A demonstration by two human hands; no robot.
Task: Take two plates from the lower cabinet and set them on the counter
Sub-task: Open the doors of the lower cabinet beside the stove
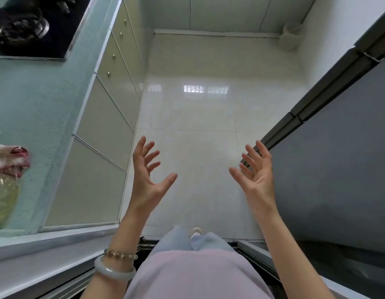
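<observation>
Hands: left hand [150, 178] and right hand [256, 175] spread wide, empty, right of the surface [36, 100].
Plates: unseen, likely behind shut cabinet doors [105, 130] under the surface.
Risk: wrong door tried first; plates could knock bag [6, 169] or hob [25, 24] on the surface.

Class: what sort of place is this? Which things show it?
Probably a home kitchen: a gas hob set in a pale counter, closed lower cabinets with knobs beneath it.
</observation>
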